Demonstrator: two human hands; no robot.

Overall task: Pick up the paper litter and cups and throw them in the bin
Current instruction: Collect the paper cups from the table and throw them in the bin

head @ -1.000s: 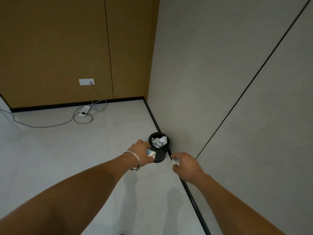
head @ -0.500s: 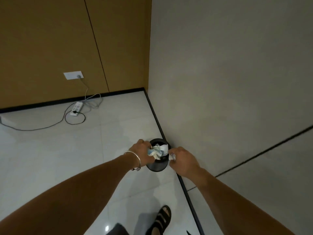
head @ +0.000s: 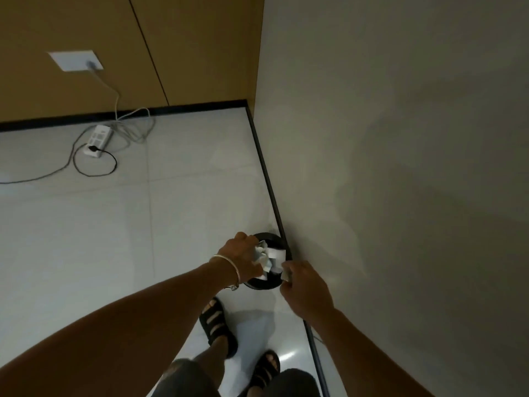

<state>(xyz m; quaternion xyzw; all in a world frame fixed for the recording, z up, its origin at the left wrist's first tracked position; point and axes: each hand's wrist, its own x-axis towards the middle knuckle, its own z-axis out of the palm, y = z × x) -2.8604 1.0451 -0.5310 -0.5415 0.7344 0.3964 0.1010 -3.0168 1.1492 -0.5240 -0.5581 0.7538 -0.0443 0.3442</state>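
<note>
At lower centre, by the skirting [head: 272, 193], the left hand [head: 243, 259] grips crumpled paper [head: 261, 252] and the right hand [head: 305, 287] pinches a scrap [head: 285, 275] over the heaped bin [head: 259, 286]; fingers should part only squarely above the opening, lest any spill.

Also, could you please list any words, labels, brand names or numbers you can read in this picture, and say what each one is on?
There is no readable text anywhere in this view.
The crumpled paper in the bin: any print is too blurred to read.
The paper scrap pinched in the right hand: too small to read.
The power strip and the wall socket plate: no legible markings.
</note>
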